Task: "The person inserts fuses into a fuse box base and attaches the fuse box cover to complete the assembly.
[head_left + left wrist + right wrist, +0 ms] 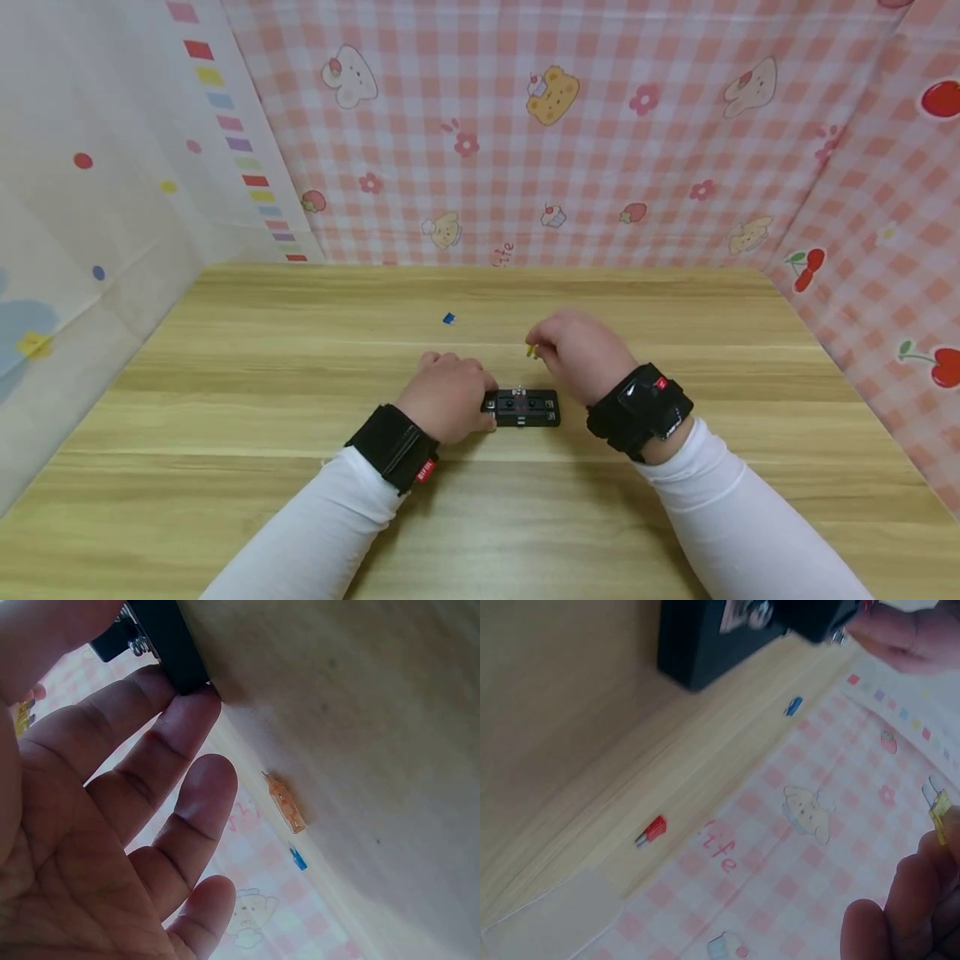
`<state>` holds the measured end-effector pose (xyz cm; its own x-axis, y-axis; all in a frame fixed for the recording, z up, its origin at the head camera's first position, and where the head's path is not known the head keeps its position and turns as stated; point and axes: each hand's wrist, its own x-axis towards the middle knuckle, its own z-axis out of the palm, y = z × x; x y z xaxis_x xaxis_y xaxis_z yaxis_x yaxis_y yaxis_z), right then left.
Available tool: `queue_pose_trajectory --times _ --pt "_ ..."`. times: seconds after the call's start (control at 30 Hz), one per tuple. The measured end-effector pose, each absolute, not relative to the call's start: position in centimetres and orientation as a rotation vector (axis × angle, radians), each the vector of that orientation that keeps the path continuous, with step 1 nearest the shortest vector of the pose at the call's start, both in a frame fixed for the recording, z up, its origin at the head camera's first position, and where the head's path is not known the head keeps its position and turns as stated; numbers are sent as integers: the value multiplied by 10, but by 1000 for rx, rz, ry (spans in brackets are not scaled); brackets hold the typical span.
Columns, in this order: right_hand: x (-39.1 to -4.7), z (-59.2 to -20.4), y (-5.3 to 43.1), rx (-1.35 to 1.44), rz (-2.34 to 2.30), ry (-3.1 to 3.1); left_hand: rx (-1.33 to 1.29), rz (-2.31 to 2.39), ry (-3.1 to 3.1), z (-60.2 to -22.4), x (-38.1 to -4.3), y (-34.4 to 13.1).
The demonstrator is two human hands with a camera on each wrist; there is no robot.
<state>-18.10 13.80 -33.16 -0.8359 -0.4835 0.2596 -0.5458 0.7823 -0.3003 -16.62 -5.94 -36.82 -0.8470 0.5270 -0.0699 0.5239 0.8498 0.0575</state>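
My left hand point(450, 398) grips the left end of a black block with metal screw terminals point(538, 414), thumb on the near side and fingers on the far side. In the left wrist view, its other fingertips point(212, 776) extend beside the block. My right hand point(588, 354) pinches a small yellow blade fuse point(940, 817) between thumb and fingertips, just beyond the block's right half. Two metal prongs of the fuse show in the right wrist view. Farther back on the table lies a small blue fuse point(448, 318).
A red fuse point(656, 827) lies on the table in the right wrist view, near a pale, clear flat piece point(555, 922). An orange piece point(286, 804) shows in the left wrist view. Patterned cloth point(495, 108) rises behind the wooden table point(247, 375) and at both sides.
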Motion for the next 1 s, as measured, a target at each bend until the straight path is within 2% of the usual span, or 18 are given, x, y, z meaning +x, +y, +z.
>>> queue_pose_trajectory --times 0.47,1.0 --pt "-172 -338 125 999 530 -2874 836 80 2931 -367 -168 -59" --pt "-172 -348 120 1068 474 -2848 839 84 2932 -368 -167 -61"
